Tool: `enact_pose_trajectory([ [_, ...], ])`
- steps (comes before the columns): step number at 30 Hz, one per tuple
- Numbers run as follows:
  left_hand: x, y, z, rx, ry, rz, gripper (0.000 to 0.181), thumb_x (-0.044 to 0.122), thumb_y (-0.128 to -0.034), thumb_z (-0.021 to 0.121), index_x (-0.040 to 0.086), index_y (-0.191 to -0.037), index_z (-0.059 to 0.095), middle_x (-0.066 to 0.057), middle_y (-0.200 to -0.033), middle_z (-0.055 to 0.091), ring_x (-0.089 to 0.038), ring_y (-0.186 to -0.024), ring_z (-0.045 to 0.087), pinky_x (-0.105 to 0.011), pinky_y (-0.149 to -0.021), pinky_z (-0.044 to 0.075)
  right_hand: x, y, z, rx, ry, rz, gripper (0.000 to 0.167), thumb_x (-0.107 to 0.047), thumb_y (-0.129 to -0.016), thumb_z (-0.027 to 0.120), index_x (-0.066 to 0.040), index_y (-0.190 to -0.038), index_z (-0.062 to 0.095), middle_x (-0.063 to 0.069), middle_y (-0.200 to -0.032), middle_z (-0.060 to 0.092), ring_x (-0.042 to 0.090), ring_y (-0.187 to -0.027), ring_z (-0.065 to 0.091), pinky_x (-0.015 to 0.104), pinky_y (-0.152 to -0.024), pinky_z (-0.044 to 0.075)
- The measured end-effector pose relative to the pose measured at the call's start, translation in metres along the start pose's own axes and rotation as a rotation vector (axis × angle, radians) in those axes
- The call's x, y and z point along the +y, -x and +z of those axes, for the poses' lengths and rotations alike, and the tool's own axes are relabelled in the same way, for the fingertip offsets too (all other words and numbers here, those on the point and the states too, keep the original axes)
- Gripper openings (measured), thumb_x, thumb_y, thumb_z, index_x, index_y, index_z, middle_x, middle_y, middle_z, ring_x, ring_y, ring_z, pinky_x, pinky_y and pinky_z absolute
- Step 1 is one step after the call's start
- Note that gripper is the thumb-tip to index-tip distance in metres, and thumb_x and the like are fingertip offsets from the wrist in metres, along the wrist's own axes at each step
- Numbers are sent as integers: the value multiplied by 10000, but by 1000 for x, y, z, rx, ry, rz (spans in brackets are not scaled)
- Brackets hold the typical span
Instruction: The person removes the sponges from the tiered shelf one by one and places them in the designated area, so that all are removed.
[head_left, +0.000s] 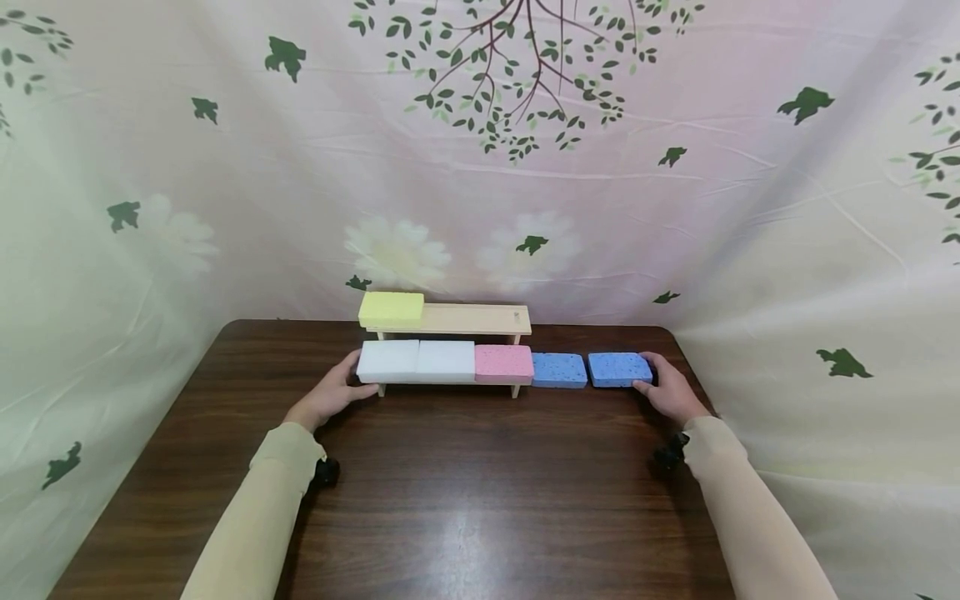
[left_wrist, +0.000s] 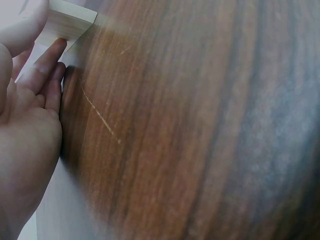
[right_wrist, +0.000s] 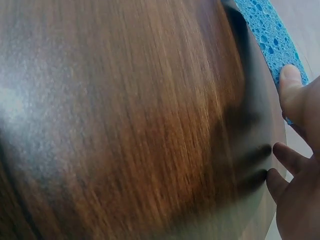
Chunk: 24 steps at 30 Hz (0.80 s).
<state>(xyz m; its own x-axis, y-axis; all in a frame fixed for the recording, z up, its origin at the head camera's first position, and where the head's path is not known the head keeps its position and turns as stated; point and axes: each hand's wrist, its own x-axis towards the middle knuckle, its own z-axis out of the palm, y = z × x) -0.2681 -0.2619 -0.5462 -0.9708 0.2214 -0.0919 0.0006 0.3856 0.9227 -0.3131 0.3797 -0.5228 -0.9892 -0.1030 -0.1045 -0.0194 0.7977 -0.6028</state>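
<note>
My left hand [head_left: 333, 392] is at the left end of the front wooden stand, its thumb in front of a white sponge [head_left: 387, 361] and its fingers partly hidden behind. In the left wrist view its fingertips are close to the end of the pale wooden board [left_wrist: 75, 20]. A second white sponge [head_left: 447, 361] and a pink sponge [head_left: 503, 363] lie on the same stand. Just right of the pink one sits a blue sponge [head_left: 559, 371]. My right hand [head_left: 670, 390] pinches the right end of another blue sponge [head_left: 618, 370], across a narrow gap from the first.
Behind the front stand is a second wooden stand [head_left: 472, 318] with a yellow sponge [head_left: 392, 309] on its left end. Both stand on a dark wood table [head_left: 480, 500]. A patterned cloth [head_left: 300, 208] hangs at the back and both sides.
</note>
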Motion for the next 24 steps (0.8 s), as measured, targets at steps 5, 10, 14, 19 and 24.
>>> enact_pose_trajectory([
  [5,0,-1,0,-2,4,5,884,140,-985,753,87,-1675,204,-238,-1641,354,-440,-1515,293,-670,-1215,212,1,-2,-2,-13,29,-19,686,-129,-1051,637,76,-1589,265,402,-1607,277,574,-1484,270,704,-1180,248],
  [10,-1,-1,0,-1,5,6,883,147,-978,762,97,-1673,220,-222,-1637,367,-427,-1513,301,-661,-1222,206,2,-3,-1,-37,54,-22,691,-113,-1045,639,101,-1579,258,414,-1604,266,577,-1485,264,700,-1185,239],
  [14,-2,-1,0,-6,6,17,879,143,-979,760,88,-1671,221,-229,-1628,375,-430,-1498,315,-662,-1216,210,1,-4,-1,-57,61,-6,704,-102,-1042,638,107,-1585,241,416,-1610,248,581,-1488,252,700,-1188,232],
  [19,-3,-1,-1,-10,6,22,871,141,-983,756,82,-1669,222,-232,-1620,385,-429,-1484,335,-654,-1210,225,-3,-4,0,-77,66,21,711,-90,-1041,636,113,-1587,228,416,-1614,232,584,-1491,237,700,-1193,221],
  [24,-2,-1,-2,-9,18,19,873,132,-979,758,88,-1669,225,-226,-1622,385,-428,-1490,330,-652,-1211,224,-5,-6,0,-85,77,27,707,-76,-1033,648,130,-1573,241,427,-1601,237,590,-1481,240,705,-1188,223],
])
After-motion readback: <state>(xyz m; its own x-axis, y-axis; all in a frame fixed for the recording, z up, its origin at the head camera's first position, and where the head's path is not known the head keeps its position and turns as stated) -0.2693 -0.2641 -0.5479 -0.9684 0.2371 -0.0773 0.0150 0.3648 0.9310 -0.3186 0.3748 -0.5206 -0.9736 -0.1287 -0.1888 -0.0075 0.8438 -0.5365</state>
